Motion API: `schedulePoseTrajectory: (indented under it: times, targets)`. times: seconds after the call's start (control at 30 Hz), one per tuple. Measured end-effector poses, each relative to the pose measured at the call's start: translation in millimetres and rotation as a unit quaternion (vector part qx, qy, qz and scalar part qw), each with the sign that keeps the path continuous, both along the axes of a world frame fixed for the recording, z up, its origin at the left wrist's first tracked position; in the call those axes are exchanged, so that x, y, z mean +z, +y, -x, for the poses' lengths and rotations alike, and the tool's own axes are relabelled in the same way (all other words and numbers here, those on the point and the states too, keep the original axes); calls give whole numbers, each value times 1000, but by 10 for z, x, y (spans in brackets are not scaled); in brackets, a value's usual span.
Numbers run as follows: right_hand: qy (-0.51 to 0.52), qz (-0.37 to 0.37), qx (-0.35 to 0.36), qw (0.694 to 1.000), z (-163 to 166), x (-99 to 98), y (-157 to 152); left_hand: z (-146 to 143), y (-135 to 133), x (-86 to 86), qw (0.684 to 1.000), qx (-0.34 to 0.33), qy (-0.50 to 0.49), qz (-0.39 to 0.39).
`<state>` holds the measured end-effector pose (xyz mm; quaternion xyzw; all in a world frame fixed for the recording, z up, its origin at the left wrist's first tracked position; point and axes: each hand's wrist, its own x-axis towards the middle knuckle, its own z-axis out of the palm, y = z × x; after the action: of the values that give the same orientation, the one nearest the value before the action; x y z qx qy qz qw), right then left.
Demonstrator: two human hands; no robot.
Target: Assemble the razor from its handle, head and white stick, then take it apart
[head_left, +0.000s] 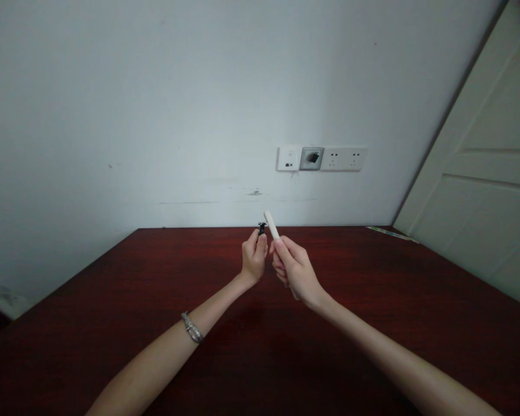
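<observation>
the left hand (pixel 254 257) pinches a small black piece (pixel 262 228) at its fingertips, and the right hand (pixel 295 270) is closed around a white stick (pixel 271 225). both are held up above the dark red table (pixel 112 323), near its far edge. the stick's long axis leans up and to the left, so its top end comes just beside the black piece. the two hands are almost touching.
</observation>
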<state>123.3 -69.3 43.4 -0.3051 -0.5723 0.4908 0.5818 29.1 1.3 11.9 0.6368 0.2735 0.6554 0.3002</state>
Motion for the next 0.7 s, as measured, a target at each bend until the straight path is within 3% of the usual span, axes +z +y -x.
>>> schedulePoseTrajectory:
  times: [0.23, 0.43, 0.7]
  targets:
    - [-46, 4, 7, 999, 45, -122, -58, 16, 12, -11, 1000, -13, -1, 10]
    - [3, -13, -7, 1000, -5, -64, 0, 7, -5, 9, 1000, -8, 0, -2]
    - [-32, -9, -8, 999, 18, -85, -38, -1, -27, 40, 1000, -23, -9, 3]
